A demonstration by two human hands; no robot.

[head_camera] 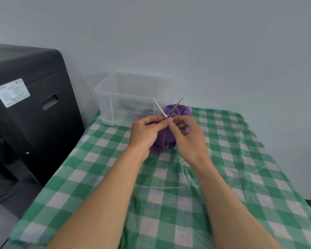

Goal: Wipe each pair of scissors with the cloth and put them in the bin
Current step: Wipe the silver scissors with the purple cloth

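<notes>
Forearms reach in from the near edge over a green checked cover (169, 194) that drapes the surface, and they meet above its middle. The left grip (145, 132) and the right grip (187, 135) come together fingertip to fingertip, each pinching the scissors (159, 107) just under the pivot. The handles are hidden behind the fingers, so how they are held cannot be told. The blades stand up and away from the person, spread in a V, most likely so that the inner faces are bared for wiping and the points stay clear of the fingers. The purple cloth (180, 110) is bunched between and behind the two hands. Part of it rises behind the blades and part hangs down to the cover below the left wrist, close enough to be drawn along the steel. Which hand carries it is not clear. By this, the wiping of this pair looks under way and not finished. Just beyond, at the far left corner of the surface, sits the clear bin (106, 97), open-topped and within easy reach for the drop. Blurred coloured shapes (133, 109) show through its wall, probably pairs already done. A black cabinet (25, 105) stands left of the surface, and a pale wall (205, 51) closes the view.
</notes>
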